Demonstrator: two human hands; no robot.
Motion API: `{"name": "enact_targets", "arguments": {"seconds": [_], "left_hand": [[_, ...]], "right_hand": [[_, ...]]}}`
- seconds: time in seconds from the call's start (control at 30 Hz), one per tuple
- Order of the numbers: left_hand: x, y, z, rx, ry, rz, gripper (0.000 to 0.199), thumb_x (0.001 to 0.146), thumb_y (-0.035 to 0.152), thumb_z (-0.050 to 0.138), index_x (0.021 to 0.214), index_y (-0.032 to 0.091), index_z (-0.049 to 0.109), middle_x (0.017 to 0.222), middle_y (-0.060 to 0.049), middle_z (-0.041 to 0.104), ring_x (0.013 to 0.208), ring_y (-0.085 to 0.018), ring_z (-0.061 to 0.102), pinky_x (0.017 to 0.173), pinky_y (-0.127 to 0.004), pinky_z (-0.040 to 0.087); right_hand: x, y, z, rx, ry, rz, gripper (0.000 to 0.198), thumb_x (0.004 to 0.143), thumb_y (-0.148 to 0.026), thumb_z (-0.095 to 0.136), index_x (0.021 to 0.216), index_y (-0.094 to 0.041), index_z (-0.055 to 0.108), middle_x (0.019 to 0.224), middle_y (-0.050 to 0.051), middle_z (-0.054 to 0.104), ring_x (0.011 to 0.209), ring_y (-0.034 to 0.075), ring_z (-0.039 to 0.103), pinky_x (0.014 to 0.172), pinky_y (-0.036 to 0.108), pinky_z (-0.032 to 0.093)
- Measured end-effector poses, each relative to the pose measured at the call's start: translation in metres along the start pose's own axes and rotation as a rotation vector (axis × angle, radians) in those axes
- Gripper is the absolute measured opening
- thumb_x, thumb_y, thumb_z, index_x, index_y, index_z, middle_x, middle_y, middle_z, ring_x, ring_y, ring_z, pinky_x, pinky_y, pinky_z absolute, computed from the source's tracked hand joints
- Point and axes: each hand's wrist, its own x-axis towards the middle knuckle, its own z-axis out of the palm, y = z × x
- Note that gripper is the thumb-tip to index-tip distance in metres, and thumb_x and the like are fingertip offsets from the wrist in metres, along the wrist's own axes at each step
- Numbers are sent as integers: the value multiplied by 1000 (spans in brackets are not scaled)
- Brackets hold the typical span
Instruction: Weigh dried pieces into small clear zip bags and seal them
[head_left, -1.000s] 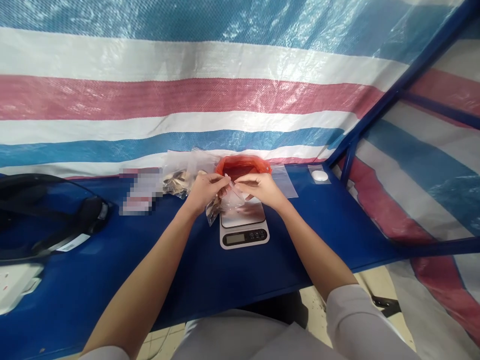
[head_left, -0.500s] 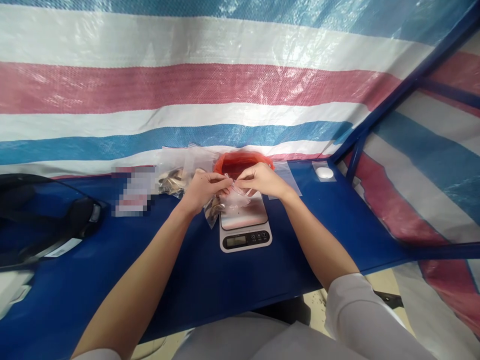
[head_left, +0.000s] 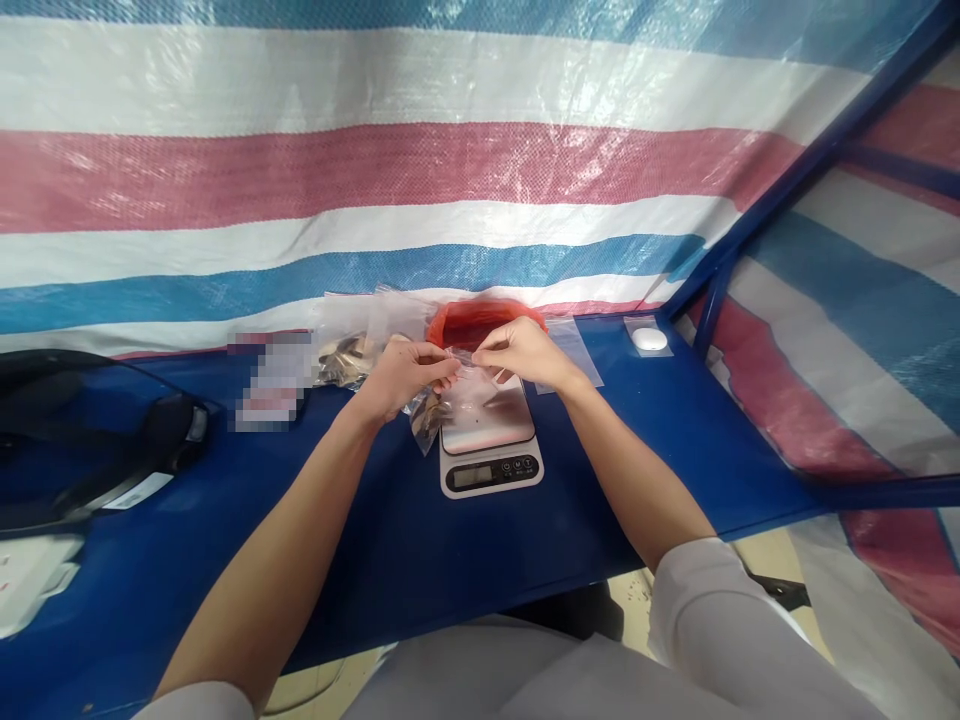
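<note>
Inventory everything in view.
scale: 1, white, table centre
held bag: 1, transparent, over scale
filled bag: 1, transparent, left of scale
other filled bags: 2+, transparent, rear left
open bag: 1, orange, rear centre
flat bag: 1, transparent, rear right
round object: 1, white, far right
masked patch: 1, pale, left
strapped device: 1, black, left
box: 1, white, left
table: 1, blue, beneath
sheeting: count unclear, red/white/blue, rear, right
bars: several, blue, right
shirt: 1, white, bottom
left hand: 1, bare, at held bag
right hand: 1, bare, at held bag
</note>
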Motion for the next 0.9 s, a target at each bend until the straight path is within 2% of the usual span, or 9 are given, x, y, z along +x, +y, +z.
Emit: {"name": "enact_targets", "arguments": {"seconds": [0.1, 0.23, 0.47, 0.63, 0.9], "left_hand": [[-1, 0, -7, 48, 39, 6, 25, 68, 42, 81, 63, 18, 74, 60, -4, 68, 53, -13, 57, 53, -26, 48], [-2, 4, -10, 161, 81, 26, 24, 71, 40, 77, 62, 19, 72, 58, -2, 67, 52, -13, 56, 51, -26, 44], [-8, 13, 6, 302, 158, 40, 35, 81, 48, 67, 65, 18, 69, 56, -1, 65, 53, -14, 57, 52, -26, 42], [-7, 9, 14, 320, 196, 92, 27, 80, 39, 65, 63, 18, 66, 55, 1, 63, 53, -13, 54, 54, -26, 41], [-10, 15, -8, 438, 229, 107, 14, 70, 33, 72, 69, 20, 67, 68, 0, 70, 63, -16, 61, 61, -28, 46]], "right_hand": [[-1, 3, -6, 14, 40, 16, 9, 79, -21, 72, 73, -15, 75, 71, 6, 75, 64, 17, 74, 53, 23, 61], [-3, 1, -10, -14, 13, -2, 8, 79, -23, 73, 76, -16, 76, 74, 7, 76, 68, 19, 76, 53, 23, 61], [-9, -11, -2, -49, -34, -32, 11, 81, -25, 72, 77, -16, 76, 75, 5, 76, 64, 15, 73, 50, 19, 59], [-9, -10, 0, -52, -34, -33, 11, 81, -28, 75, 82, -17, 77, 77, 4, 76, 65, 16, 73, 48, 19, 59], [-6, -1, -7, 5, -52, -12, 6, 77, -22, 75, 78, -17, 76, 77, 5, 76, 68, 17, 74, 52, 21, 60]]}}
